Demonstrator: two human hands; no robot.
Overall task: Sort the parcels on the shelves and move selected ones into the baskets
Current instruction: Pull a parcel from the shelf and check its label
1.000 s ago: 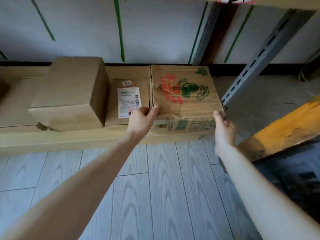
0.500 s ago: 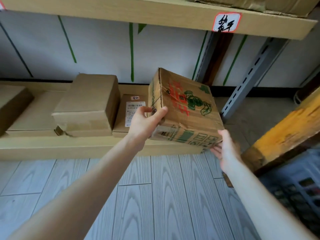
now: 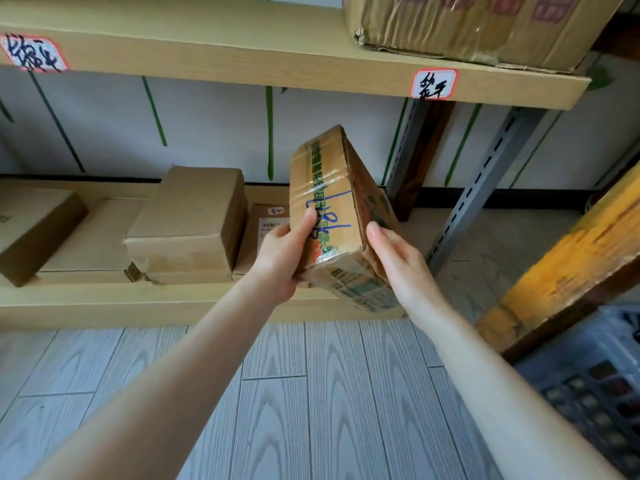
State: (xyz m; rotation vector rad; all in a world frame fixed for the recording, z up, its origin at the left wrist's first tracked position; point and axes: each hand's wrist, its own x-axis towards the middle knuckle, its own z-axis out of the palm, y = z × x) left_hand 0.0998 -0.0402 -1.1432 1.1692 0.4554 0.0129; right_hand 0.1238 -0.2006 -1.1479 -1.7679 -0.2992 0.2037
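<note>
Both hands hold 1 box (image 3: 332,202) in the air above the front edge of the lower shelf (image 3: 138,303), touching nothing else. It is tipped up on end, with its taped face turned toward the camera. That is probably so the blue handwriting across the tape can be read before deciding where the box goes.

The left hand (image 3: 282,252) grips the left edge with its thumb pressed on the taped face. The right hand (image 3: 398,261) clasps the right edge with its thumb laid along the corner. A hand on each side seems to steady the tilt and leaves the middle of the face uncovered.

The basket (image 3: 595,375) sits low at the right, well apart from the box. I judge this to be the checking step, with the carry over not yet begun.

Much is out of sight:
- The fingers of both hands lie behind the box, so how far they wrap cannot be told.
- The left thumb covers part of the blue writing, and the rest is too loose to read.
- The green print under the tape is wrinkled and unclear.
- A labelled parcel (image 3: 268,220) is mostly hidden behind the left hand and a plain box (image 3: 194,220).
- The frame cuts off the carton (image 3: 467,26) on the upper shelf (image 3: 242,53).
- The basket is blurred, and its contents cannot be made out.
</note>
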